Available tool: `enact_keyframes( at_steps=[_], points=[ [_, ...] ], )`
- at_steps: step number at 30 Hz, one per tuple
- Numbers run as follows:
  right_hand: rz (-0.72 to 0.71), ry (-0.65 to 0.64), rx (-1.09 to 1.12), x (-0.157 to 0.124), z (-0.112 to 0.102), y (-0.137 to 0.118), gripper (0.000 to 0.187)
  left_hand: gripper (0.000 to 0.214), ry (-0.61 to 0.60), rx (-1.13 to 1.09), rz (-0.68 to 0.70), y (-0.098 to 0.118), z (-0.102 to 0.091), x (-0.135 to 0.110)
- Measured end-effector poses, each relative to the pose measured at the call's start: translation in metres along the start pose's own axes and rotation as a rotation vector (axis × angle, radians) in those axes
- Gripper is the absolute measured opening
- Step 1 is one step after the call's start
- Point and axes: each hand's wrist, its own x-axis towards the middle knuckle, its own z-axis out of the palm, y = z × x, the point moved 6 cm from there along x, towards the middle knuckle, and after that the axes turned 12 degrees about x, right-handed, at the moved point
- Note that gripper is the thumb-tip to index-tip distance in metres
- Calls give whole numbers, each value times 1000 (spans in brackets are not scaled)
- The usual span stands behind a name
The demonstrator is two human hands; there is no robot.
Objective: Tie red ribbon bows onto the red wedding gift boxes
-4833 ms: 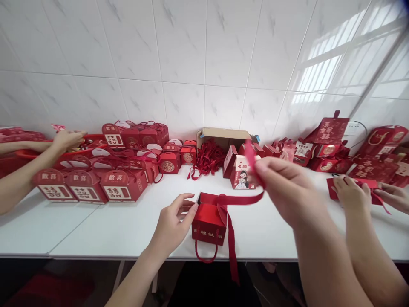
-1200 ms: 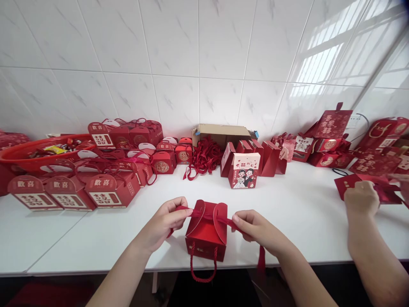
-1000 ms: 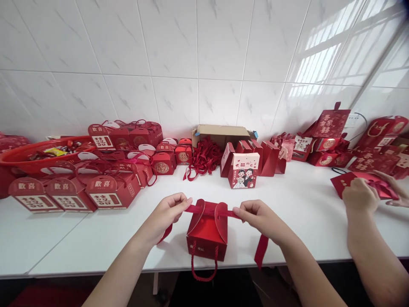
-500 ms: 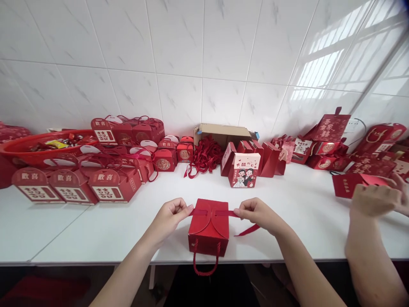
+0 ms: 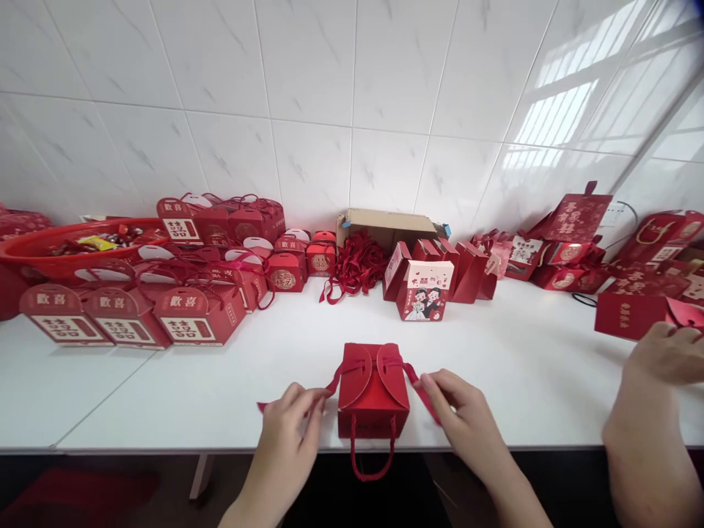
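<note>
A small red gift box (image 5: 373, 392) with rounded top flaps and a cord handle stands at the front edge of the white table (image 5: 247, 367). A red ribbon (image 5: 416, 381) runs through its flaps and hangs out on both sides. My left hand (image 5: 289, 425) lies to the left of the box, its fingers closed on the left ribbon end. My right hand (image 5: 462, 418) is to the right of the box, its fingers pinching the right ribbon end.
Rows of finished red boxes (image 5: 190, 323) fill the left of the table, behind them a red basin (image 5: 33, 257). A cardboard box (image 5: 388, 224) spilling red ribbons stands at the wall. A printed box (image 5: 423, 290) is behind mine. Another person's hand (image 5: 665, 356) works at flat red packaging on the right.
My hands have dropped lower and closer to me, drawing the ribbon ends down the sides of the box. The box's flaps have stayed closed. The other person's hand has shifted right.
</note>
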Motion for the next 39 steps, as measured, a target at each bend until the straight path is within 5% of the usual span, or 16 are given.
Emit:
enact_keyframes(
  at_steps=[4, 8, 12, 15, 19, 24, 31, 36, 39],
  points=[
    [335, -116, 193, -10, 28, 21, 66, 39, -205, 233, -2, 19, 6, -6],
    [589, -80, 699, -15, 52, 37, 76, 44, -253, 117, -87, 18, 6, 0],
    [527, 19, 1362, -8, 59, 34, 43, 46, -194, -205, -295, 3, 6, 3],
    [468, 126, 1598, -3, 53, 32, 14, 54, -104, -669, -435, 3, 9, 3],
    [387, 313, 1565, -3, 44, 34, 14, 56, 6, -1338, -557, 12, 15, 5],
    [353, 422, 1415, -8, 45, 43, 19, 7, 42, -1641, -723, 9, 29, 6],
    [317, 475, 1430, -15, 35, 43, 19, 13, 126, -1567, -703, 5, 23, 2],
    [298, 559, 1443, -21, 21, 43, 20, 33, 398, -1246, -624, -14, -3, -3],
    [225, 588, 1297, -18, 11, 39, 23, 31, 441, -1098, -618, -19, -14, -2]
  ],
)
